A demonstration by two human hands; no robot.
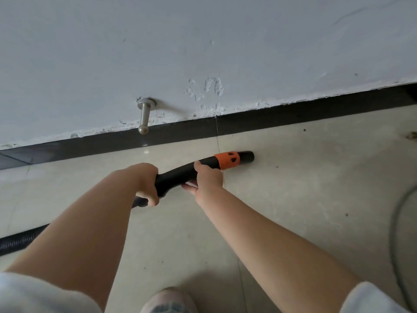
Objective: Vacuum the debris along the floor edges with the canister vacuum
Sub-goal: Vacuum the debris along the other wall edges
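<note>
A black vacuum nozzle [178,175] with an orange collar [226,160] lies low over the pale tiled floor, its open tip [248,156] pointing right, a short way from the dark baseboard [293,116]. My left hand [145,181] grips the rear of the nozzle where the ribbed black hose [20,239] joins. My right hand [208,179] grips the tube just behind the orange collar. Small dark specks of debris [304,130] dot the floor to the right of the tip, and a brownish clump [411,135] lies at the far right.
A metal door stopper [144,117] sticks out of the white wall above the baseboard, left of the nozzle. A grey cord [399,213] curves along the right edge of the floor. My shoe [169,300] is at the bottom centre.
</note>
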